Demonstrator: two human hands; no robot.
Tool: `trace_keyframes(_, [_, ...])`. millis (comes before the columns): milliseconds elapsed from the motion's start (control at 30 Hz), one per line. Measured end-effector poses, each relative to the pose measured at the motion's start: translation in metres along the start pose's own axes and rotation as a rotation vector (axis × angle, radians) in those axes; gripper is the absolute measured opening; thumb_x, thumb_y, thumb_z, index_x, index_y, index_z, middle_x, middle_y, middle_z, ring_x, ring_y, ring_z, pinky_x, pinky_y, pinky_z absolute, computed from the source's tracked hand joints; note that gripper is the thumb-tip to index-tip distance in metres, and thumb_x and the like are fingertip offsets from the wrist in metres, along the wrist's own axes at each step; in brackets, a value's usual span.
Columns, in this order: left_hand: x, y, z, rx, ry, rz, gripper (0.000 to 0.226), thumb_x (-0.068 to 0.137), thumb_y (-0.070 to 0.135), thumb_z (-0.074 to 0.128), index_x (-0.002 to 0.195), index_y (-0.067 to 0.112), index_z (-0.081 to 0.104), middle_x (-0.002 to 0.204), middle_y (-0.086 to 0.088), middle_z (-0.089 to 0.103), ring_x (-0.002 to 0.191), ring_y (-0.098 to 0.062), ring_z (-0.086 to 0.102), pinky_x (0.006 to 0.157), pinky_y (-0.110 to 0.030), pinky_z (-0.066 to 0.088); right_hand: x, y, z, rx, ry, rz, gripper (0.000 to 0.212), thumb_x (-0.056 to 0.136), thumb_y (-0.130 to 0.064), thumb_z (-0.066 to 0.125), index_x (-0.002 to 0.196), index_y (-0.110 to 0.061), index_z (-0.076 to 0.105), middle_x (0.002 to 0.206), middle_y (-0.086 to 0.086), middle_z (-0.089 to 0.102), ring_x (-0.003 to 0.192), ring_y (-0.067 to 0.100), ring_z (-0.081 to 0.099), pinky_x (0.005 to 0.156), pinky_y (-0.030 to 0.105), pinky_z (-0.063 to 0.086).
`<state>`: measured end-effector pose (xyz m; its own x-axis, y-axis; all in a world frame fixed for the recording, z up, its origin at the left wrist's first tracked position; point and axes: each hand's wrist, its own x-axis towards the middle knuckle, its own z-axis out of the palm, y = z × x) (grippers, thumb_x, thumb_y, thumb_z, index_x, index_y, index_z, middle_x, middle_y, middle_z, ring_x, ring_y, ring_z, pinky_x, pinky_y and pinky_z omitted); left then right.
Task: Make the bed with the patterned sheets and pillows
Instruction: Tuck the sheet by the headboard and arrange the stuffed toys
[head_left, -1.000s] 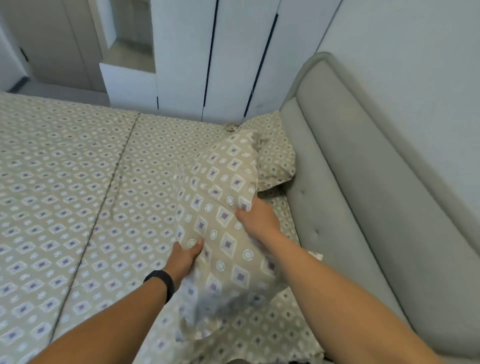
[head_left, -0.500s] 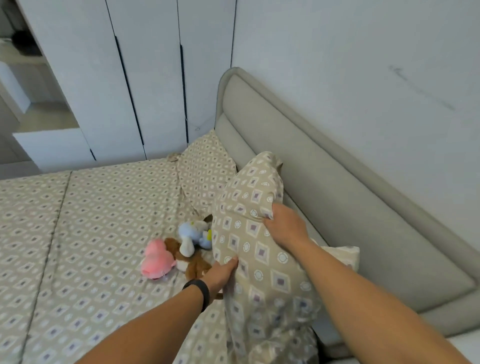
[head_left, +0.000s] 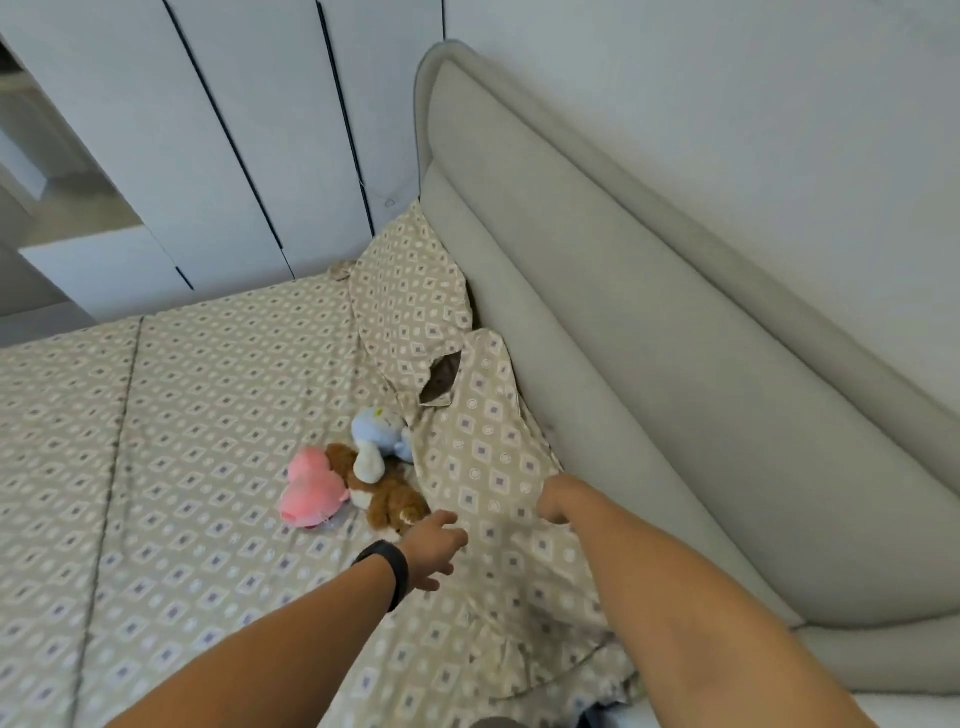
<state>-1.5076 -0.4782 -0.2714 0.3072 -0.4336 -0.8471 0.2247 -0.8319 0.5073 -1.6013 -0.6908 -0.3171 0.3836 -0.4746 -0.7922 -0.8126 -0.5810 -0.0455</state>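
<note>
Near pillow (head_left: 488, 483) is lying flat against the headboard (head_left: 649, 395), just beside the far pillow (head_left: 410, 312).

Right hand (head_left: 553, 501) is curling on its cover, grip unclear; left hand (head_left: 434, 545) is hovering loose, holding nothing. A careless tug risks bunching the sheet (head_left: 182, 415) or trapping the soft toys (head_left: 353, 478). Half a second earlier both hands were holding the pillow upright.

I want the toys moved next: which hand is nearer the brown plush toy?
Left. The left hand hovers right beside the brown plush toy; the right hand lies farther off on the near pillow.
</note>
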Motion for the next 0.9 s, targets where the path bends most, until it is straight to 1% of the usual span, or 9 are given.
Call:
trace_keyframes(100, [0.01,-0.003,-0.01,-0.014,0.044,-0.014,0.053,0.101,0.025,0.049,0.152,0.025,0.036,0.138,-0.007,0.054,0.112,-0.027,0.063,0.088,-0.041,0.052,0.01,-0.023,0.018,-0.011,-0.046,-0.068,0.04,0.099,-0.019,0.046,0.135,-0.007,0.056,0.131,0.011,0.061,0.106,0.026,0.063,0.081,0.032,0.049])
trace_keyframes(200, [0.02,-0.013,-0.022,-0.043,0.064,-0.032,0.052,0.099,0.025,0.049,0.15,0.025,0.039,0.131,-0.006,0.057,0.104,-0.025,0.064,0.085,-0.04,0.052,0.01,-0.039,0.027,-0.003,-0.052,-0.133,0.043,0.1,-0.021,0.045,0.141,-0.01,0.052,0.14,0.011,0.056,0.119,0.028,0.061,0.087,0.034,0.051])
trace_keyframes(467, [0.059,-0.082,-0.053,-0.241,0.11,-0.166,0.04,0.096,0.022,0.051,0.136,0.023,0.05,0.114,-0.009,0.062,0.088,-0.026,0.06,0.073,-0.035,0.047,0.032,-0.083,0.049,0.057,-0.034,-0.171,0.046,0.101,-0.029,0.043,0.145,-0.015,0.047,0.145,0.008,0.051,0.123,0.029,0.056,0.1,0.037,0.049])
trace_keyframes(567, [0.105,-0.119,-0.066,-0.293,0.125,-0.219,0.039,0.097,0.023,0.052,0.135,0.022,0.049,0.099,-0.008,0.06,0.082,-0.026,0.057,0.068,-0.034,0.045,0.074,-0.119,0.07,0.065,-0.007,-0.238,0.043,0.101,-0.028,0.045,0.143,-0.019,0.05,0.143,0.006,0.051,0.118,0.027,0.059,0.097,0.036,0.049])
trace_keyframes(667, [0.167,-0.157,-0.082,-0.333,0.188,-0.193,0.036,0.098,0.026,0.052,0.134,0.025,0.049,0.1,-0.002,0.064,0.092,-0.027,0.066,0.08,-0.036,0.053,0.139,-0.17,0.101,0.091,0.055,-0.335,0.04,0.1,-0.031,0.051,0.139,-0.023,0.054,0.137,0.004,0.054,0.119,0.025,0.058,0.098,0.037,0.048])
trace_keyframes(733, [0.204,-0.183,-0.091,-0.38,0.234,-0.165,0.032,0.099,0.026,0.052,0.131,0.028,0.048,0.105,0.001,0.064,0.1,-0.028,0.067,0.09,-0.038,0.053,0.179,-0.199,0.117,0.094,0.163,-0.392,0.037,0.098,-0.032,0.054,0.134,-0.024,0.058,0.13,0.003,0.056,0.115,0.025,0.059,0.095,0.038,0.05])
trace_keyframes(800, [0.232,-0.208,-0.094,-0.432,0.248,-0.159,0.031,0.1,0.028,0.053,0.131,0.031,0.048,0.114,0.001,0.063,0.1,-0.024,0.066,0.094,-0.039,0.053,0.211,-0.211,0.126,0.079,0.436,-0.395,0.036,0.094,-0.029,0.059,0.129,-0.023,0.059,0.128,0.003,0.056,0.115,0.026,0.057,0.093,0.041,0.05])
trace_keyframes(867, [0.259,-0.23,-0.092,-0.486,0.221,-0.147,0.03,0.101,0.028,0.054,0.131,0.033,0.048,0.115,0.001,0.063,0.099,-0.022,0.066,0.09,-0.036,0.052,0.243,-0.201,0.129,0.082,0.747,-0.322,0.048,0.088,-0.029,0.066,0.133,-0.022,0.055,0.136,0.005,0.051,0.123,0.029,0.051,0.099,0.044,0.046])
trace_keyframes(900, [0.264,-0.234,-0.091,-0.491,0.22,-0.135,0.03,0.101,0.027,0.053,0.13,0.034,0.048,0.112,0.001,0.064,0.099,-0.024,0.067,0.086,-0.034,0.052,0.251,-0.185,0.125,0.087,0.827,-0.234,0.058,0.085,-0.033,0.07,0.138,-0.022,0.049,0.143,0.008,0.046,0.129,0.032,0.045,0.105,0.047,0.042])
